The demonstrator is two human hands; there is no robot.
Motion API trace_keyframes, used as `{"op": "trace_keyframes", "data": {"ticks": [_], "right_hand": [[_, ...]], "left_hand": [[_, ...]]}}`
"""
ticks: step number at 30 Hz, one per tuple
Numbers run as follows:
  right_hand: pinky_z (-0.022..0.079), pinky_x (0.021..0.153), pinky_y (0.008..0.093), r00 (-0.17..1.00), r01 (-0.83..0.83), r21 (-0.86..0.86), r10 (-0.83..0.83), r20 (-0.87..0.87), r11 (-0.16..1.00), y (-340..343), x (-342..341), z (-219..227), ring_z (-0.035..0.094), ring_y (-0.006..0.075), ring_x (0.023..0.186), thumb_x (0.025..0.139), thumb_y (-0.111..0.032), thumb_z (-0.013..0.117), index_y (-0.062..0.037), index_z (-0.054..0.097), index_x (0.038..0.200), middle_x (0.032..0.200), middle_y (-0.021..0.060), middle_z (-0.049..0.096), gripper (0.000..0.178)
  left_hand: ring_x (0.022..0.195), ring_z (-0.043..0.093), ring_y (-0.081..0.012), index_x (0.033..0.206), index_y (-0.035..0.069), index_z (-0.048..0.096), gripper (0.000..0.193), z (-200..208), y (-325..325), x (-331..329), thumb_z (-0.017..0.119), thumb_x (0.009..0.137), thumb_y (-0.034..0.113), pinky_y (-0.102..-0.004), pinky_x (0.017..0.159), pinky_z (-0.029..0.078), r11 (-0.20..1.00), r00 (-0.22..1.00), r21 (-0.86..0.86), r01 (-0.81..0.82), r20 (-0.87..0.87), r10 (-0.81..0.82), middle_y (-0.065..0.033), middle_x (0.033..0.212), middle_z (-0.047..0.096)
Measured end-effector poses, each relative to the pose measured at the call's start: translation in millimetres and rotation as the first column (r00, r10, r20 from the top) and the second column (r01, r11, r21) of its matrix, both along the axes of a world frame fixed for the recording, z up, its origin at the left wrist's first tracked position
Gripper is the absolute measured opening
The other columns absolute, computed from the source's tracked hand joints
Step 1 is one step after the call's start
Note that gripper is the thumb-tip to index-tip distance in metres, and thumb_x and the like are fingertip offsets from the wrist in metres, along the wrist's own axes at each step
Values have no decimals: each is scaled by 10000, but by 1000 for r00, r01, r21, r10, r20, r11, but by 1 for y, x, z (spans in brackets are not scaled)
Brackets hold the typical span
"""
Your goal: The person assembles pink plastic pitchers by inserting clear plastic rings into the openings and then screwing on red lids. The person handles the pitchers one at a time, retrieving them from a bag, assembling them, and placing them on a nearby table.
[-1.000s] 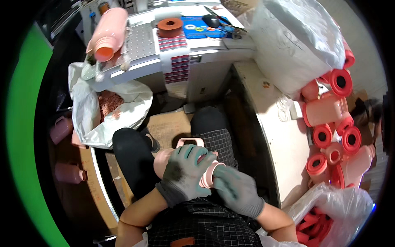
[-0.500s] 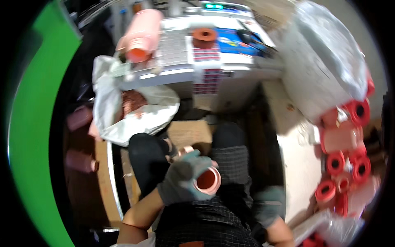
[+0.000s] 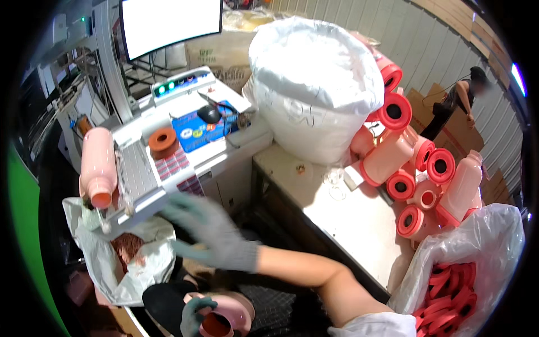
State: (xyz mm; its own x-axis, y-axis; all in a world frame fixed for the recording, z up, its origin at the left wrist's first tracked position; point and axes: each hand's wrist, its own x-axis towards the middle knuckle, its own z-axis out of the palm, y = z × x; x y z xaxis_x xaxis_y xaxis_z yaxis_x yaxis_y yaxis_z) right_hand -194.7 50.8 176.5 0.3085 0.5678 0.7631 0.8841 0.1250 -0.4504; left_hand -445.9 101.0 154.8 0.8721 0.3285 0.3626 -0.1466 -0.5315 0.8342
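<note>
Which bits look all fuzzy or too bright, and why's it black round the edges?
In the head view, the gloved right hand is smeared with blur, while the pink bottle in the left hand looks clearer; in the head view, the screen glares white; the head view's black rim probably comes from its fisheye lens.

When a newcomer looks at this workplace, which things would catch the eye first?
Most likely the big white sack at the upper middle, with a heap of pink bottles to its right. The bright screen at the upper left would probably come next. At the bottom, the left hand holds another bottle, and the blurred right hand spreads above it in the picture.
</note>
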Motion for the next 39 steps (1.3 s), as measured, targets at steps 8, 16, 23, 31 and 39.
{"op": "trace_keyframes", "data": {"ticks": [8, 16, 23, 31, 39], "right_hand": [[525, 1004, 399, 826, 561, -106, -564, -2, 821, -143, 221, 207, 691, 320, 1106, 880, -271, 788, -22, 685, 1261, 1273, 186, 681, 467], [391, 1178, 548, 759, 557, -789, -545, 356, 261, -66, 332, 193, 436, 490, 1428, 661, -493, 854, -315, 417, 1581, 1613, 229, 360, 1034], [442, 1154, 491, 750, 625, -726, -476, 458, 286, -52, 309, 198, 504, 510, 1350, 713, -253, 830, -356, 456, 1533, 1577, 260, 342, 907], [476, 1112, 496, 785, 553, -827, -396, 477, 101, -51, 310, 190, 540, 493, 1319, 823, -244, 752, -305, 530, 1499, 1559, 275, 362, 714], [502, 1071, 431, 709, 673, -644, -567, 420, 364, -75, 308, 194, 625, 410, 1219, 713, -261, 812, -187, 678, 1353, 1369, 258, 557, 658]], "left_hand": [[1139, 651, -309, 1303, 39, 604, 722, -40, 27, 10, 931, 664, 120, -433, 1041, 502, 983, 997, -170, 75, -7, -77, -135, 1234, 678], [1014, 702, -333, 1213, 40, 675, 611, -34, 12, 34, 927, 668, 156, -469, 943, 555, 992, 995, -112, 57, -75, -65, -142, 1110, 718], [851, 692, -317, 1002, 40, 702, 346, -32, 11, 43, 873, 744, 194, -412, 769, 561, 957, 999, -290, -10, -43, -3, -144, 961, 710], [820, 690, -302, 979, 31, 701, 317, -38, 21, 53, 853, 789, 234, -407, 749, 554, 960, 1000, -280, 9, -19, -15, -131, 913, 705], [1039, 673, -375, 1197, 15, 670, 653, -46, 31, 34, 938, 636, 215, -467, 935, 529, 1000, 997, -23, 13, -78, -15, -181, 1115, 698]]}}
